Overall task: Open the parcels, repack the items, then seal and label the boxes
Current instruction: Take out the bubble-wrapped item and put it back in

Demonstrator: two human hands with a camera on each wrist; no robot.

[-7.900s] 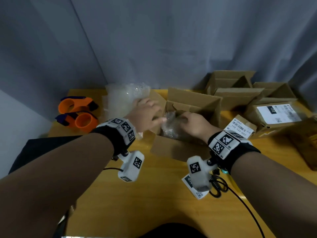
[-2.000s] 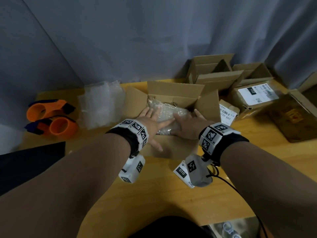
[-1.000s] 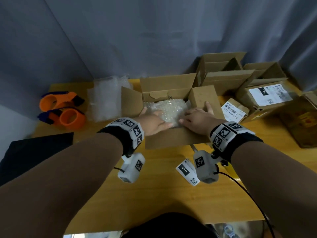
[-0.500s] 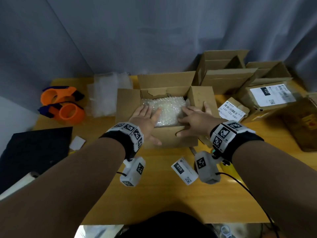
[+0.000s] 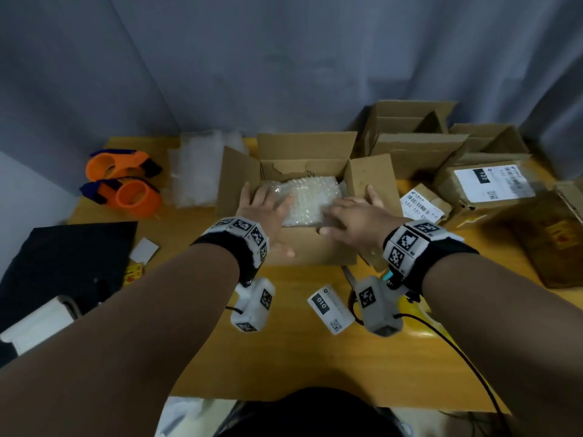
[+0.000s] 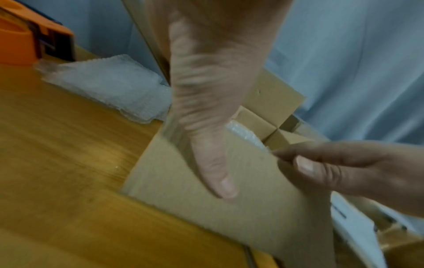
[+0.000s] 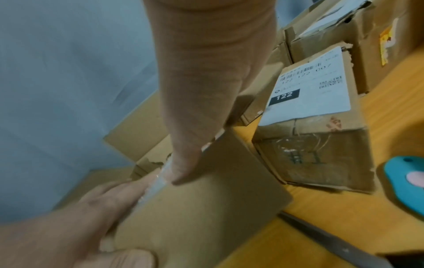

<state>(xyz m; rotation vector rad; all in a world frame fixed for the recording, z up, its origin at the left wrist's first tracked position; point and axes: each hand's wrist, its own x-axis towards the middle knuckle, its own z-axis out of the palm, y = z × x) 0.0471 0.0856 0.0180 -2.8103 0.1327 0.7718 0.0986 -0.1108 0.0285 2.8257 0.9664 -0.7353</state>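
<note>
Open cardboard box at center of wooden surface, flaps up, bubble-wrapped item inside. Left hand spread flat, fingers on the wrap, thumb down the box's front wall. Right hand flat and spread too, on wrap beside right flap. Labelled boxes right, orange tape dispensers left.

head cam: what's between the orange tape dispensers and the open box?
A stack of clear bubble wrap lies on the table between the orange tape dispensers and the open box. The head view shows this; the left wrist view shows the wrap beside the box too.
</note>
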